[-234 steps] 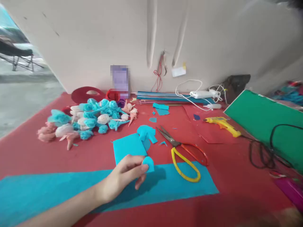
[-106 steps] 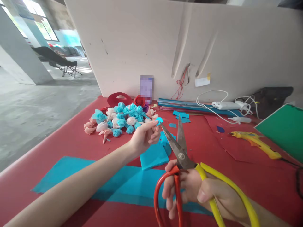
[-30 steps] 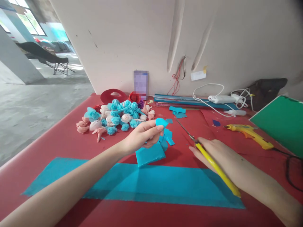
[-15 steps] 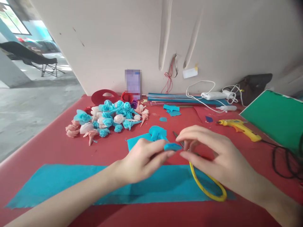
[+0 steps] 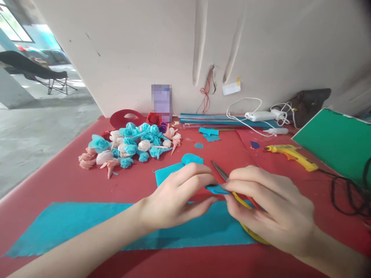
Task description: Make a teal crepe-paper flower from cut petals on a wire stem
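Red table (image 5: 124, 189) | blue piece (image 5: 216, 189) pinched in right hand (image 5: 271, 204) | left hand (image 5: 179, 195) parted at its other end

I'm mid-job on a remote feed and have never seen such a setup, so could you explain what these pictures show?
There is no machine here: you see a person's bare left hand and right hand. Every picture comes from one camera worn on the head, looking forward and down.

The right hand pinches a small blue piece; the left hand's fingers are right at it, though whether they grip it is unclear.

On the red table lie scissors, partly hidden behind the right hand, and a long blue strip under the forearms. Farther back are a pile of flowers on the left and a yellow glue gun on the right.
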{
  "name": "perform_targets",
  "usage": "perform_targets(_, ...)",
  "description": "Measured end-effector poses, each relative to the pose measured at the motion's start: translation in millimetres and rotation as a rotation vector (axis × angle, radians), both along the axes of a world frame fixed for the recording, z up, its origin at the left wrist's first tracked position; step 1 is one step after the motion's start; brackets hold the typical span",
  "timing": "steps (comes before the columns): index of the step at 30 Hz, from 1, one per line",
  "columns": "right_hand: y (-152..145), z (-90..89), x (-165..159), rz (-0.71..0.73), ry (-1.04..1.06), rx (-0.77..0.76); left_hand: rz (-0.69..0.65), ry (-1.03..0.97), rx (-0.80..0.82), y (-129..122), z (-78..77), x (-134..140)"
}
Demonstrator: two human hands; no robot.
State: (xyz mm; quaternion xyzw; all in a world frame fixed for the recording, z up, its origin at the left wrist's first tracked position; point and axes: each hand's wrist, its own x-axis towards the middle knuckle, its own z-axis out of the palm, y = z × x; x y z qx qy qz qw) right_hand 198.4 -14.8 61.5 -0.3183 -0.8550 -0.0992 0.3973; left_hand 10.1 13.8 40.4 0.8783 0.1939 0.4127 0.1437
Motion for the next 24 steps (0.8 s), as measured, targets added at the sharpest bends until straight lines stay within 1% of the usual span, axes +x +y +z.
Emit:
perform_targets(3, 3.1, -2.2, 0.2, 0.005, -0.042, 0.065, 0.032, -0.041, 0.078, 1.4, 1.8, 0.2)
perform_targets(5, 4.8, -1.8, -0.1, 0.017, -0.012, 0.056, 0.026, -0.073, 0.109, 2.3, 4.3, 0.2)
perform_targets(6, 5.7, -1.1, -0.4, 0.026, 0.017, 0.025, 0.014, -0.097, 0.102, 2.7, 5.4, 0.4)
perform_targets(8, 7.6, 0.9, -1.1, 0.068, 0.085, -0.075, -0.022, -0.155, 0.027, 3.2, 6.8, 0.9)
perform_targets(10, 9.1, 2.6, -1.6, 0.116, 0.131, -0.185, -0.063, -0.219, -0.102, 2.9, 6.9, 1.3)
perform_targets(13, 9.4, 2.8, -1.4, 0.154, 0.158, -0.266, -0.107, -0.313, -0.267, 0.5, 5.7, 2.2)
perform_targets(15, 8.0, 1.7, -1.2, 0.17, 0.162, -0.29, -0.1, -0.339, -0.345, -1.5, 5.3, 3.4)
perform_targets(17, 6.1, -0.5, -1.7, 0.168, 0.176, -0.336, -0.067, -0.314, -0.419, -2.8, 5.2, 5.0)
perform_targets(18, 5.5, -2.3, -2.7, 0.154, 0.196, -0.397, -0.037, -0.288, -0.443, -3.1, 5.0, 5.8)
perform_targets(19, 5.4, -4.9, -4.4, 0.133, 0.233, -0.493, 0.006, -0.253, -0.444, -3.2, 4.6, 6.4)
perform_targets(20, 6.0, -8.4, -6.9, 0.111, 0.297, -0.622, 0.053, -0.205, -0.408, -3.2, 3.9, 6.9)
perform_targets(21, 7.4, -13.0, -10.3, 0.1, 0.392, -0.775, 0.096, -0.139, -0.323, -3.4, 2.9, 7.4)
perform_targets(23, 12.3, -24.7, -19.6, 0.11, 0.611, -1.048, 0.14, 0.043, -0.034, -4.8, -0.1, 8.3)
perform_targets(24, 15.0, -31.5, -25.3, 0.127, 0.709, -1.132, 0.128, 0.16, 0.126, -6.2, -1.9, 8.9)
